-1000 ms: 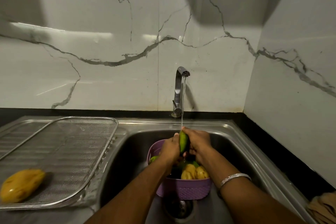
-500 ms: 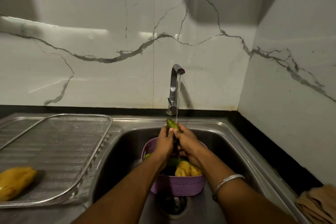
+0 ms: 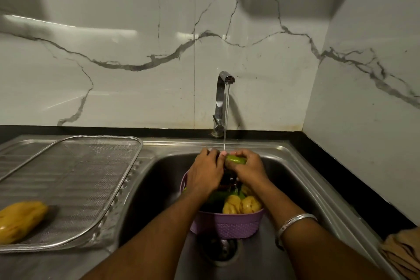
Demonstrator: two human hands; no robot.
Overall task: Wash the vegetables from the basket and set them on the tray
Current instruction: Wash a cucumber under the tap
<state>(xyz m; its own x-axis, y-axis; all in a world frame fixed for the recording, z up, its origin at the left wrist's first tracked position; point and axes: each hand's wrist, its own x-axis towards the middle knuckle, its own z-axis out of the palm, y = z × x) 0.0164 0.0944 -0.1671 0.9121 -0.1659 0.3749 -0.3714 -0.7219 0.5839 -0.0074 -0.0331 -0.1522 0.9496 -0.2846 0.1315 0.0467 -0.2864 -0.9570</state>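
Water runs in a thin stream from the tap (image 3: 223, 100) onto a green vegetable (image 3: 236, 159) held over the purple basket (image 3: 227, 225) in the steel sink (image 3: 295, 166). The right hand (image 3: 247, 166) has its fingers curled round the vegetable; the left hand (image 3: 205, 173) touches its near end, fingers bent over it, though how firmly they grip cannot be told. Yellow and green vegetables (image 3: 241, 204) lie in the basket. On the mesh tray (image 3: 91, 166), left of the sink, rests one yellow vegetable (image 3: 20, 220). A silver bangle (image 3: 295, 223) circles the right wrist.
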